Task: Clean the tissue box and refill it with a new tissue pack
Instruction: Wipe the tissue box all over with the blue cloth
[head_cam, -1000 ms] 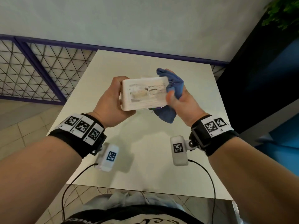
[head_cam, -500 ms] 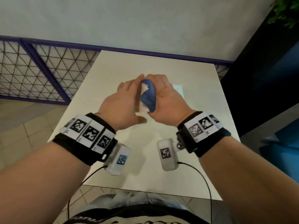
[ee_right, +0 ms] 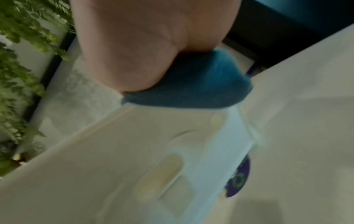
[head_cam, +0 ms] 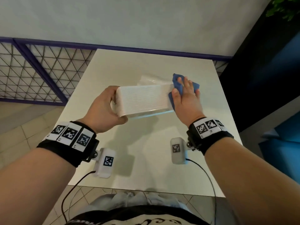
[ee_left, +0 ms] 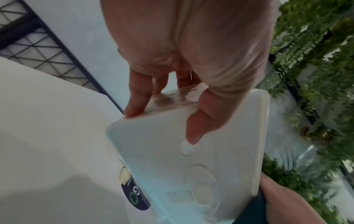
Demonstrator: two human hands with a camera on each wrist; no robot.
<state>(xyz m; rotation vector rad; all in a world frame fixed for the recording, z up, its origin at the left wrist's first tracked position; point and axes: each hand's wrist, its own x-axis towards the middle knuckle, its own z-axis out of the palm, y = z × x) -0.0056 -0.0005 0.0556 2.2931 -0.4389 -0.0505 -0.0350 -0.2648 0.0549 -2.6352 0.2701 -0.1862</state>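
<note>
My left hand (head_cam: 112, 104) grips the left end of the white tissue box (head_cam: 144, 99) and holds it lengthwise above the table. In the left wrist view the thumb (ee_left: 195, 131) lies on the box's smooth underside (ee_left: 210, 166) and the fingers (ee_left: 136, 98) curl over the end. My right hand (head_cam: 185, 93) presses a blue cloth (head_cam: 195, 86) flat against the box's right end, fingers straight. The cloth (ee_right: 191, 84) sits under the palm in the right wrist view. A clear plastic-wrapped pack (head_cam: 152, 80) lies on the table just behind the box.
The white table (head_cam: 146, 143) has its near edge by my body and its far edge at the wall. A purple-framed lattice fence (head_cam: 40, 70) stands to the left, a dark panel (head_cam: 259, 70) to the right. A round dark sticker (ee_left: 136, 195) marks the box's side.
The hands have moved apart and the box has been turned so its ribbed long side faces up. The right hand has slid with the cloth to the box's right end.
</note>
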